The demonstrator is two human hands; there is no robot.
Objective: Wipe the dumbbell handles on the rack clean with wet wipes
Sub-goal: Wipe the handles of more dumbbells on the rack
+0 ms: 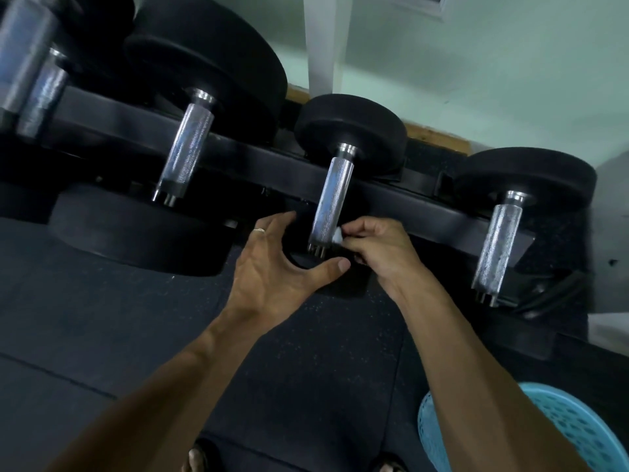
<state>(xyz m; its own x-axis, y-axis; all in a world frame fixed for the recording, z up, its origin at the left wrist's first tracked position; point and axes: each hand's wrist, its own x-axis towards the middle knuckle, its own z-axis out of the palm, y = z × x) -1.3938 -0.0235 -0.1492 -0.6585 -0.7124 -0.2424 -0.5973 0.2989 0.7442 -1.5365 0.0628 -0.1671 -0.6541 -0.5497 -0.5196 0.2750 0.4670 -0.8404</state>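
My right hand pinches a small white wet wipe against the low end of the middle handle on the rack. My left hand is open, just beside it. I think other handles still need wiping, but shine tells me little.
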